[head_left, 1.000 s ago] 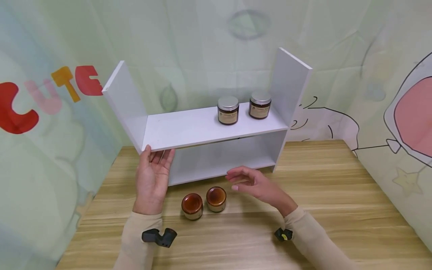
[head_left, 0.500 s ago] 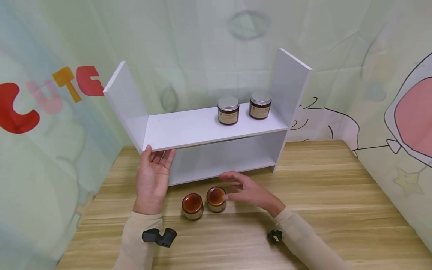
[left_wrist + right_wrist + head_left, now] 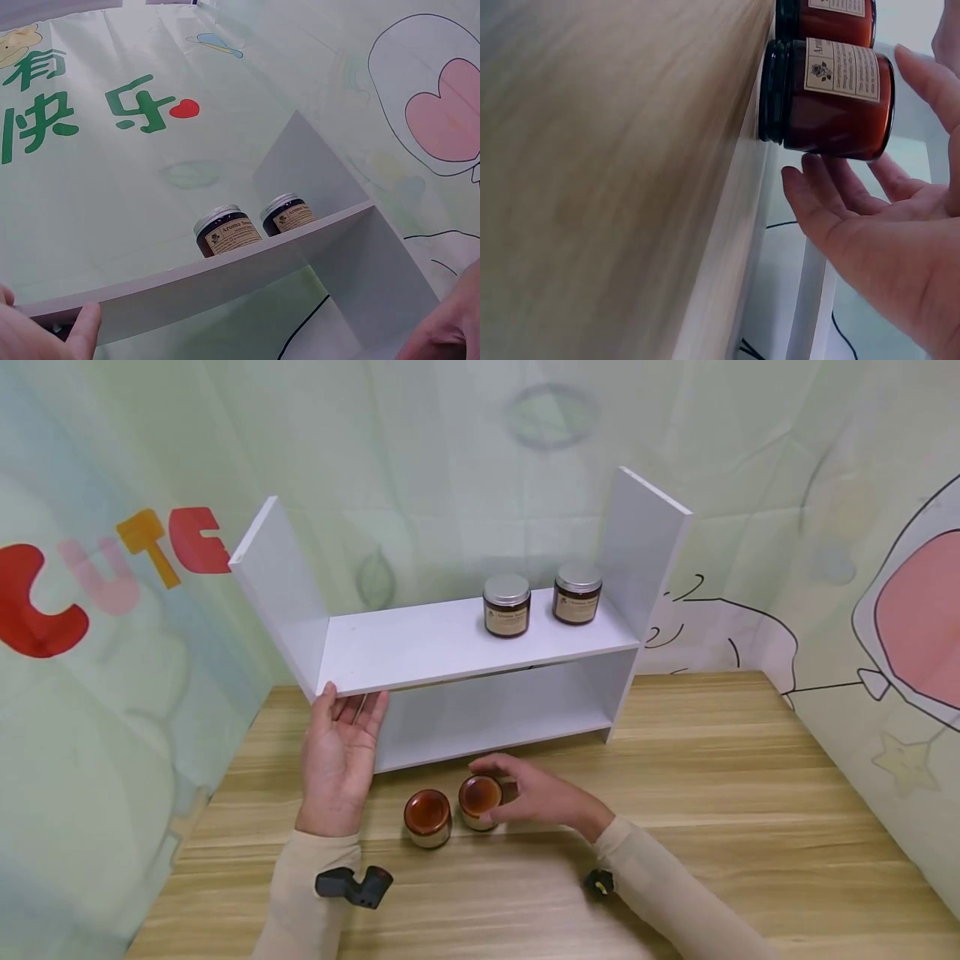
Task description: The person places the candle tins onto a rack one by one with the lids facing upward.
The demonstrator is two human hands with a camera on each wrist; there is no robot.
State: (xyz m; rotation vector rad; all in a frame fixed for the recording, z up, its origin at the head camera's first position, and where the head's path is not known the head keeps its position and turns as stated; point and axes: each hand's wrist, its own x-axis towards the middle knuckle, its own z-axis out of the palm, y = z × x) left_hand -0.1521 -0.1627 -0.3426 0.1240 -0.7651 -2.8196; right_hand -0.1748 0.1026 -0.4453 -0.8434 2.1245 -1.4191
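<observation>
A white two-tier shelf (image 3: 405, 647) stands at the back of the wooden table. My left hand (image 3: 339, 768) holds its front left corner, thumb at the upper board's edge and fingers beneath. Two amber glass jars, upside down, stand in front of the shelf: a left jar (image 3: 427, 818) and a right jar (image 3: 480, 802). Around the right jar my right hand (image 3: 543, 797) is spread, thumb on the near side, fingers on the far side. In the right wrist view a gap shows between the fingers and this labelled jar (image 3: 832, 97); contact by the thumb is unclear.
Two silver-lidded jars, a middle one (image 3: 507, 606) and a right one (image 3: 577, 593), sit upright on the upper board. Tall side panels rise at both shelf ends, the left panel (image 3: 276, 593) leaning outward in view. A printed curtain (image 3: 450, 460) hangs behind.
My right hand has moved left and slightly down, from beside the right amber jar to around it. The left hand, the shelf and the jars have stayed put.
</observation>
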